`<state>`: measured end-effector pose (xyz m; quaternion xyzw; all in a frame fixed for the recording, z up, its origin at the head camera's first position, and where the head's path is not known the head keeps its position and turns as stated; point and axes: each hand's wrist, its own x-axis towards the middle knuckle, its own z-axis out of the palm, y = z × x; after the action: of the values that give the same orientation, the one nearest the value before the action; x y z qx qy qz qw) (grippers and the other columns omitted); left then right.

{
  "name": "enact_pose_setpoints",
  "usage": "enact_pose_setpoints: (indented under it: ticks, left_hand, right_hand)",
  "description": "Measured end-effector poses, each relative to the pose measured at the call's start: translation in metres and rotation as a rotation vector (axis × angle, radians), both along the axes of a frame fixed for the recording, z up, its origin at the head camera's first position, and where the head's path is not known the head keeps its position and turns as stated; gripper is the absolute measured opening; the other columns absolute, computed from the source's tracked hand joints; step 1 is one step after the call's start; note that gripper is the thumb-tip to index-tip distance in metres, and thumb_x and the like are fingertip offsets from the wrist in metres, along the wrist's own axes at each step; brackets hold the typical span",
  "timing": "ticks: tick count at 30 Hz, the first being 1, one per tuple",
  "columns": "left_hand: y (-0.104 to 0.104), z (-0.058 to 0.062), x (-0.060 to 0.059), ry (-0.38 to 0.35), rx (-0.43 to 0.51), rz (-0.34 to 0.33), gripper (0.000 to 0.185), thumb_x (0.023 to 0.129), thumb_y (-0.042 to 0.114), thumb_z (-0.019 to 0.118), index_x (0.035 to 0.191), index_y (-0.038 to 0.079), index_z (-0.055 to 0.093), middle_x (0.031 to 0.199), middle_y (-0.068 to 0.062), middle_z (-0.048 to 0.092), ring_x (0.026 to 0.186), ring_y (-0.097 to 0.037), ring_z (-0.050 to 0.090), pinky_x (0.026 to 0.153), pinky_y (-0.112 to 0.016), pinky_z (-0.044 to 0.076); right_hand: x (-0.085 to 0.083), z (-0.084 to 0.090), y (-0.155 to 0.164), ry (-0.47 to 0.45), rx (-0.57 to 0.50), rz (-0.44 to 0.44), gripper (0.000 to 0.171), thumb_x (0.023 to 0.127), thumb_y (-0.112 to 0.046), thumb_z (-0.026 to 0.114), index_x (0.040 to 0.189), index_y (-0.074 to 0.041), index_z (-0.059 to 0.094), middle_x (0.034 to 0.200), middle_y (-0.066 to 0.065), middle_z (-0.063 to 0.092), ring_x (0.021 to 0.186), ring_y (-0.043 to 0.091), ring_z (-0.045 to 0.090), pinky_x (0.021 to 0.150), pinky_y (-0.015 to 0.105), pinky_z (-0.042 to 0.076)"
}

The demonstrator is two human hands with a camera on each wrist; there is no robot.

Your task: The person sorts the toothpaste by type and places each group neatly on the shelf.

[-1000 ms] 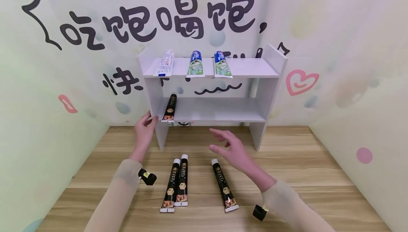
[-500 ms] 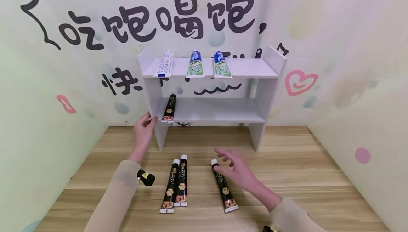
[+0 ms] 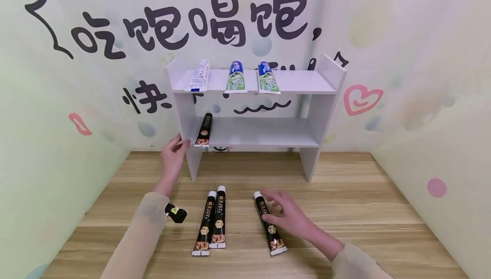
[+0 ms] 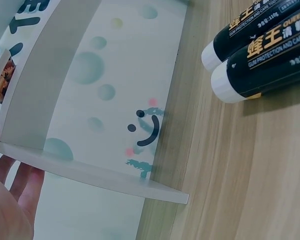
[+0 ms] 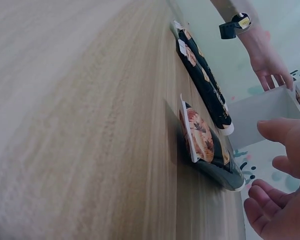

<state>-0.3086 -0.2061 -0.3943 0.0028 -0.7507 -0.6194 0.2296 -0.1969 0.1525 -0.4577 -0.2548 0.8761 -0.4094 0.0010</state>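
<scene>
Right hand [image 3: 285, 215] lies over the upper half of a single black tube [image 3: 270, 223] on the tabletop [image 3: 364, 211], fingers loosely spread and touching it, none curled round it. Left hand [image 3: 172, 159] holds the left side panel of the white shelf [image 3: 184, 113], thumb at its front edge, fingers behind. Between the hands, two more black tubes [image 3: 214, 221] lie side by side, touching. Another black tube [image 3: 204, 130] sits on the lower shelf board just beside the left hand.

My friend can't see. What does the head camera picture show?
A right hand touches a black tube lying alone on a wooden table. The left hand holds the side of a white shelf, and two more black tubes lie together nearby.
</scene>
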Motion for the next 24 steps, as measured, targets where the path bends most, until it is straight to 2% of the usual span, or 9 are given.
enact_pose_setpoints:
  ticks: [1, 8, 11, 13, 16, 20, 22, 24]
  left_hand:
    - [0.0, 0.0, 0.0, 0.001, 0.0, 0.0, 0.042, 0.098, 0.022, 0.061, 0.139, 0.017, 0.057, 0.14, -0.012, 0.059, 0.094, 0.006, 0.058, 0.076, -0.004, 0.048]
    - [0.009, 0.028, 0.024, -0.053, -0.015, -0.017, 0.043, 0.098, 0.014, 0.059, 0.14, 0.006, 0.054, 0.143, -0.021, 0.055, 0.091, 0.005, 0.057, 0.071, -0.004, 0.048]
    - [0.007, 0.023, 0.02, -0.052, -0.004, -0.017, 0.043, 0.098, 0.014, 0.059, 0.14, 0.008, 0.054, 0.142, -0.019, 0.056, 0.094, 0.001, 0.057, 0.072, -0.004, 0.048]
    - [0.004, 0.015, 0.013, -0.051, 0.004, -0.016, 0.043, 0.098, 0.016, 0.06, 0.14, 0.01, 0.055, 0.143, -0.017, 0.056, 0.095, -0.001, 0.057, 0.072, -0.004, 0.048]
    - [0.0, 0.003, 0.004, -0.039, 0.007, -0.004, 0.043, 0.097, 0.02, 0.062, 0.14, 0.014, 0.056, 0.142, -0.014, 0.057, 0.096, -0.001, 0.057, 0.072, -0.004, 0.048]
    - [-0.001, -0.004, -0.001, -0.006, -0.011, 0.02, 0.042, 0.097, 0.024, 0.062, 0.138, 0.016, 0.058, 0.14, -0.012, 0.06, 0.095, 0.0, 0.058, 0.073, -0.005, 0.049]
    - [-0.001, -0.005, -0.001, 0.011, -0.021, 0.022, 0.042, 0.097, 0.026, 0.062, 0.138, 0.017, 0.058, 0.139, -0.013, 0.06, 0.097, -0.003, 0.059, 0.075, -0.007, 0.049]
    - [-0.001, -0.005, -0.002, 0.025, -0.025, 0.025, 0.043, 0.097, 0.027, 0.062, 0.138, 0.016, 0.059, 0.139, -0.015, 0.06, 0.1, -0.008, 0.061, 0.077, -0.008, 0.049]
  right_hand:
    - [0.0, -0.001, 0.0, -0.013, 0.007, 0.005, 0.067, 0.088, -0.031, 0.074, 0.146, -0.014, 0.047, 0.125, 0.018, 0.056, 0.106, 0.028, 0.057, 0.078, 0.028, 0.053]
    - [0.002, -0.004, 0.001, -0.084, 0.053, 0.028, 0.069, 0.087, -0.027, 0.075, 0.148, -0.012, 0.045, 0.116, 0.016, 0.054, 0.097, 0.02, 0.057, 0.075, 0.025, 0.051]
    - [0.002, -0.006, 0.002, -0.114, 0.057, 0.046, 0.069, 0.088, -0.026, 0.074, 0.148, -0.012, 0.043, 0.114, 0.015, 0.053, 0.092, 0.015, 0.057, 0.075, 0.023, 0.051]
    - [0.002, -0.007, 0.003, -0.122, 0.055, 0.053, 0.069, 0.088, -0.023, 0.074, 0.149, -0.012, 0.042, 0.119, 0.016, 0.052, 0.088, 0.011, 0.057, 0.074, 0.02, 0.051]
    - [0.002, -0.009, 0.002, -0.113, 0.053, 0.067, 0.068, 0.088, -0.019, 0.074, 0.148, -0.011, 0.043, 0.122, 0.018, 0.052, 0.081, 0.006, 0.056, 0.072, 0.018, 0.051]
    - [0.002, -0.011, -0.001, -0.092, 0.052, 0.082, 0.067, 0.086, -0.016, 0.075, 0.145, -0.008, 0.046, 0.121, 0.021, 0.054, 0.078, 0.003, 0.056, 0.07, 0.018, 0.051]
    - [0.001, -0.01, -0.003, -0.079, 0.065, 0.083, 0.066, 0.085, -0.016, 0.077, 0.144, -0.008, 0.048, 0.118, 0.021, 0.056, 0.077, 0.002, 0.055, 0.071, 0.019, 0.051]
    - [0.001, -0.008, -0.007, -0.057, 0.106, 0.084, 0.065, 0.085, -0.016, 0.077, 0.144, -0.008, 0.049, 0.104, 0.016, 0.06, 0.072, -0.001, 0.052, 0.074, 0.021, 0.049]
